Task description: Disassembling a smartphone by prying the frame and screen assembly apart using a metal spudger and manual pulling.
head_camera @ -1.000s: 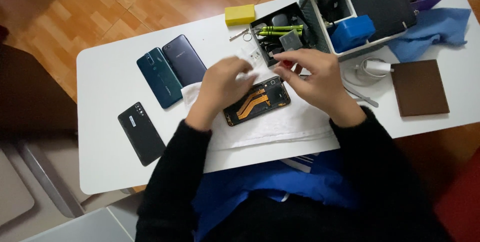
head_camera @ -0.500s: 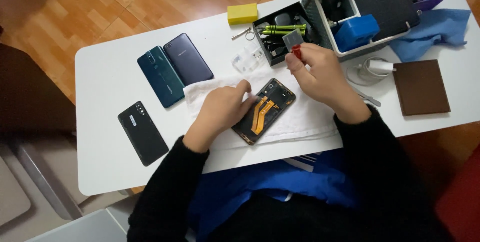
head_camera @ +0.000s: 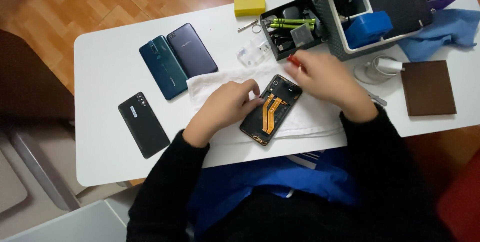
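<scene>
An opened phone (head_camera: 272, 110) with orange flex cables lies tilted on a white towel (head_camera: 310, 117) at the table's middle. My left hand (head_camera: 227, 106) rests on the towel and its fingertips touch the phone's left edge. Just above the phone's top end, my right hand (head_camera: 325, 79) is closed around a red-handled tool (head_camera: 293, 61), blurred by motion. The tool's tip is hidden.
A teal phone (head_camera: 162, 67) and a dark blue phone (head_camera: 191, 50) lie side by side at left, a black back cover (head_camera: 143, 124) below them. Behind are a yellow sponge (head_camera: 250, 5), a black tool tray (head_camera: 290, 29), a grey organiser basket (head_camera: 380, 7), a blue cloth (head_camera: 440, 34) and a brown pad (head_camera: 428, 88).
My right hand came down from the tool tray toward the phone's top end with the red tool. My left hand slid to the phone's left edge. The phone turned more upright.
</scene>
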